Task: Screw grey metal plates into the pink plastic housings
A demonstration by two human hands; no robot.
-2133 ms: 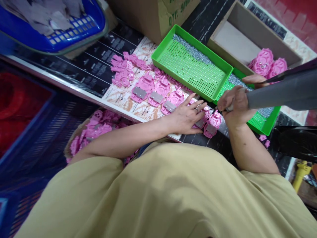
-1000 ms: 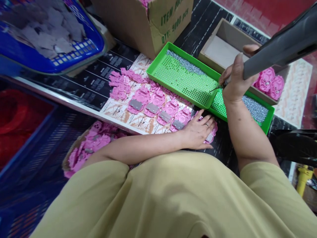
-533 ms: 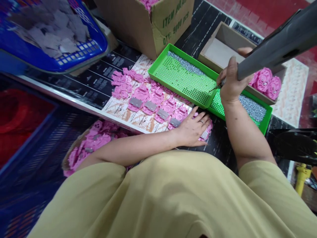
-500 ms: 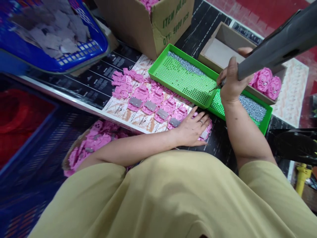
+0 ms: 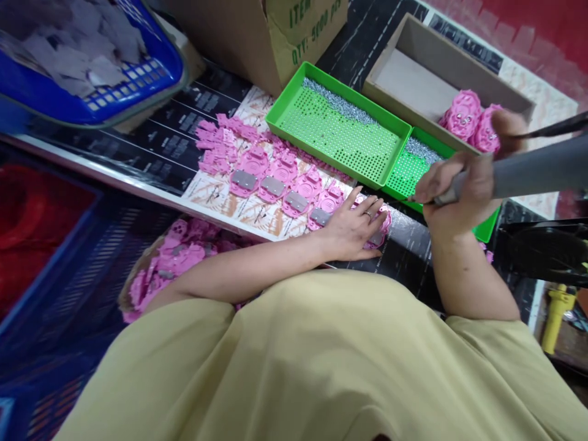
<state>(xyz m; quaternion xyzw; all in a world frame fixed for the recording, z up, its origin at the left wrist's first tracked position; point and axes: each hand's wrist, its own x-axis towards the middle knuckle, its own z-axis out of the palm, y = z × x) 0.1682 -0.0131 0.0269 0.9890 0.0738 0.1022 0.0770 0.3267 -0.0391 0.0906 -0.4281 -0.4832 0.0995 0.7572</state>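
My left hand (image 5: 356, 228) lies with fingers spread over a pink plastic part (image 5: 384, 228), covering much of it. My right hand (image 5: 462, 190) is wrapped round a grey electric screwdriver (image 5: 528, 170), its tip pointing left, just right of that part. Motion blurs the tip, so whether it carries a screw cannot be told. Left of my left hand, several pink parts with grey metal plates (image 5: 272, 187) stand in a row. Beyond both hands are a green perforated tray (image 5: 351, 144) with small silvery screws (image 5: 340, 101) and a second green tray (image 5: 408, 177), partly hidden by my right hand.
A shallow cardboard box (image 5: 404, 70) behind the trays holds stacked pink pieces (image 5: 463, 113). A tall carton (image 5: 248, 43) and a blue basket (image 5: 169, 73) of pale scraps stand at the back left. Loose pink pieces (image 5: 218, 147) lie at the row's left end; more fill a container (image 5: 177, 257) below the table edge.
My right hand with the screwdriver has moved from over the green trays toward me and right, its tip now near the part under my left hand. The left hand stays on the part.
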